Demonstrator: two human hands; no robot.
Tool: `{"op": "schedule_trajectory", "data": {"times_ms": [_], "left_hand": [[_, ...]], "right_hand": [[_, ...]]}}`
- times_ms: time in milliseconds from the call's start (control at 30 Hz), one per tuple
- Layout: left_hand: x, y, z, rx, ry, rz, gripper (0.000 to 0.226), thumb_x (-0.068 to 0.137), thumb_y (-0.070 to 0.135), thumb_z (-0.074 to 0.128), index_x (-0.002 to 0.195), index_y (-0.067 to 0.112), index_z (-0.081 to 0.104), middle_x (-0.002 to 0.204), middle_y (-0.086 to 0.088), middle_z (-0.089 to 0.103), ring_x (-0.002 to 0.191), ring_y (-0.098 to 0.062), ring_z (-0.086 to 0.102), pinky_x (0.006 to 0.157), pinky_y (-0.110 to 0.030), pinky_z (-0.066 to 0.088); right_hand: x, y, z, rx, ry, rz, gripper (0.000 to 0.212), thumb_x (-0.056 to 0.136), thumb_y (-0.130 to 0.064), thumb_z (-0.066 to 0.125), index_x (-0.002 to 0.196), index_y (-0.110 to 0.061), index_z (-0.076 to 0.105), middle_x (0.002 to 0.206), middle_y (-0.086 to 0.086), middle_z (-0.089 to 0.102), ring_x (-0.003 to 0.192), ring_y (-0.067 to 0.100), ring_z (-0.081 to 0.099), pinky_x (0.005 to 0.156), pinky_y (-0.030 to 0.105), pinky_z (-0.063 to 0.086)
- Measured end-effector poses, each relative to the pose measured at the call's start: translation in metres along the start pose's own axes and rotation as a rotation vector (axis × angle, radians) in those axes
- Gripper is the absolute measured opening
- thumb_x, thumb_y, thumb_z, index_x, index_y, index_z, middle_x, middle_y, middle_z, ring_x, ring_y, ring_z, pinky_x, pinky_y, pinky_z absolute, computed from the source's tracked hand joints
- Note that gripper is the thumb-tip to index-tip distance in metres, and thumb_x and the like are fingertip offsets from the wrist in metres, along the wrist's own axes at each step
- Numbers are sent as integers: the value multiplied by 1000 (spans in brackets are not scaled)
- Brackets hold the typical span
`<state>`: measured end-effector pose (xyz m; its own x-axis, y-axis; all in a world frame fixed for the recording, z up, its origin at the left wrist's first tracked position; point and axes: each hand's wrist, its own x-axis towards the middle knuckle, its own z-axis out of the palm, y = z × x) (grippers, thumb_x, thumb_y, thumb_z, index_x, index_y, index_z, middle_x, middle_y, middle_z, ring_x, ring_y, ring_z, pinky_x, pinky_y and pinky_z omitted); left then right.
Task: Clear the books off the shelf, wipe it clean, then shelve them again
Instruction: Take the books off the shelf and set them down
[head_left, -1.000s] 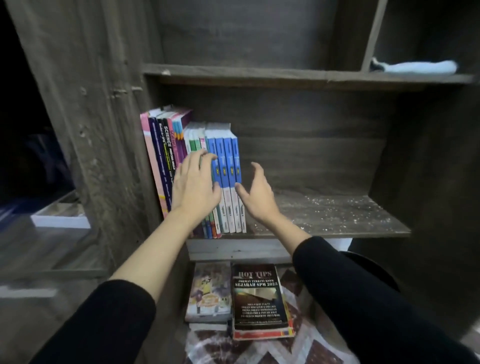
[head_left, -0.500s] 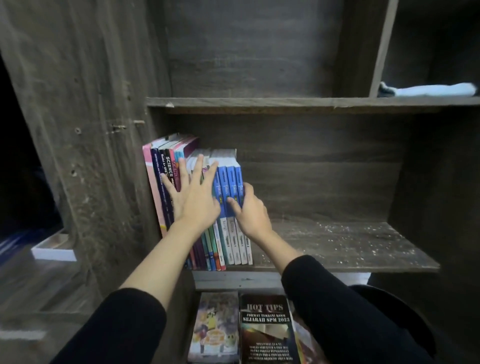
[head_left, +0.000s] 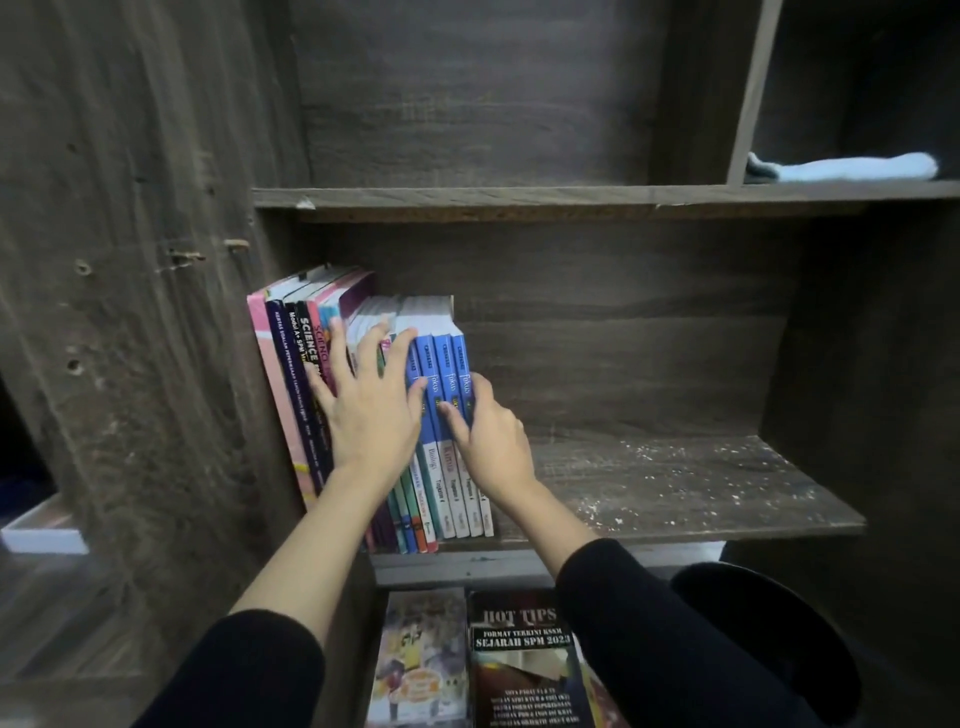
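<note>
Books (head_left: 442, 364), upright row, shelf (head_left: 675, 499) left end. Left hand (head_left: 371, 415): fingers spread flat on spines. Right hand (head_left: 493, 441): fingers curled round outermost blue spines.

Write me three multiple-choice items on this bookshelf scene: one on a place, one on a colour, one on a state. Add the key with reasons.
1. Where do the books stand on the dusty shelf? A) left end B) middle C) right end
2. What colour is the cloth on the upper shelf? A) red B) pale blue C) yellow
3. How does the left hand lie? A) clenched, empty B) gripping the cloth C) flat on the book spines, fingers spread
Key: 1 A, they stand against the left side panel; 2 B, it shows pale blue; 3 C, straight fingers press the spines.
</note>
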<state>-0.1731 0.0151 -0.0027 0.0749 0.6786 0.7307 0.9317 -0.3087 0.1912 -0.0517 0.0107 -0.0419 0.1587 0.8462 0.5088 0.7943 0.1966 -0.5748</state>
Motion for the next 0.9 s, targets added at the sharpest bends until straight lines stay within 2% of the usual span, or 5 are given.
{"op": "schedule_trajectory", "data": {"times_ms": [200,367,533,733,900], "left_hand": [[1,4,4,-16,30,-34,51,91,39,55,139,23,43,146,-8,35,145,-33,5,111,-62,9],[3,1,12,-17,79,-25,51,87,32,64,134,18,49,141,-12,41,143,-37,11,108,-65,10],[4,2,17,-20,117,-22,53,82,27,69,131,16,51,138,-14,43,142,-40,15,107,-66,10],[4,0,22,-14,155,-4,52,82,29,70,129,16,52,137,-14,45,140,-41,18,105,-67,13],[4,-2,22,-16,148,-5,53,84,36,66,132,19,50,140,-13,42,142,-39,15,106,-67,11]], "right_hand": [[-1,7,0,23,2,-3,51,100,-45,38,142,-19,31,110,9,67,95,32,65,79,46,53],[-2,15,0,120,126,41,46,98,-35,48,138,-17,35,103,5,68,90,27,66,79,44,53],[-9,22,10,187,101,80,54,96,-29,53,142,-21,26,102,4,68,86,21,67,79,46,55],[-17,22,26,221,35,81,49,99,-49,37,142,-30,27,104,1,69,91,25,67,82,42,52],[-21,22,30,208,26,67,71,85,-72,37,144,-34,25,115,-2,65,97,24,65,84,42,52]]}}
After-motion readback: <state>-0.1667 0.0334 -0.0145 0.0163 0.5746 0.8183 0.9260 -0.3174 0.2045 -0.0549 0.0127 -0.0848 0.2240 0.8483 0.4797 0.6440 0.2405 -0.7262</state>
